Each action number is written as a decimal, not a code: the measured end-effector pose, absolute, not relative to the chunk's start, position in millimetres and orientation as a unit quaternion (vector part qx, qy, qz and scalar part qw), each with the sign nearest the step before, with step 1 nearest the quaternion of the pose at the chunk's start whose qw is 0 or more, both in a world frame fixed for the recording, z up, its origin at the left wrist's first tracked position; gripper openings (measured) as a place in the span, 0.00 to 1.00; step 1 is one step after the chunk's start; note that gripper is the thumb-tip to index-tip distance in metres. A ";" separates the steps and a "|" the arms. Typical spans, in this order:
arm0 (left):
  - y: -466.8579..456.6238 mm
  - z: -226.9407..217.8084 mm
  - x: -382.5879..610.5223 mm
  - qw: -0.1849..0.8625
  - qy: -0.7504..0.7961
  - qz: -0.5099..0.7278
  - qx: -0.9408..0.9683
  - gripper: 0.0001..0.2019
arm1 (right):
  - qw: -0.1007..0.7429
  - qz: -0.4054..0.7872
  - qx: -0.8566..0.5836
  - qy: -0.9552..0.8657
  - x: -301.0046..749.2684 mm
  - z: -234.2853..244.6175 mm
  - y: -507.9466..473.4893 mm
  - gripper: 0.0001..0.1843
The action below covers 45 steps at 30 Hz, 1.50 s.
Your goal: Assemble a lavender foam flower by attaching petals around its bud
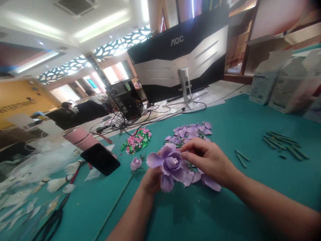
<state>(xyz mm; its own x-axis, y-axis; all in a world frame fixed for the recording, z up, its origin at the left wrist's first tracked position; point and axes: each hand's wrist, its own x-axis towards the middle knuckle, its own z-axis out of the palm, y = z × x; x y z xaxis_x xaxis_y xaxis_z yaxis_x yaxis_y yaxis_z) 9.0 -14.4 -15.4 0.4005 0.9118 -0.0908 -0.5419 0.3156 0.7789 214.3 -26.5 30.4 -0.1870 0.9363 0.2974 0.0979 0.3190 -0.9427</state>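
A purple artificial flower [172, 164] with layered petals and a pale centre faces me above the table. My left hand [151, 180] is closed around its base from behind, with most of the fingers hidden by the petals. At the flower's upper right edge, the thumb and forefinger of my right hand [213, 159] are pinched together on a petal. Loose purple petals [192, 130] lie heaped behind and below my right hand. Left of the flower, a small lilac flower bud [136, 163] tops a long green stem [115, 207].
Short green stems [283, 144] lie at right on the green mat [263, 187]. Pink and green flower pieces [137, 139], a phone [100, 159] against a pink bottle [81, 139], shuttlecocks [59, 183] and a racket are left. A monitor [180, 60] and cables stand behind; boxes [286, 80] at right.
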 end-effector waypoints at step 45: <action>-17.8 -12.1 -2.3 0.765 0.265 0.451 0.375 0.23 | 0.332 0.623 -0.361 -0.609 222.8 22.9 -9.8 0.12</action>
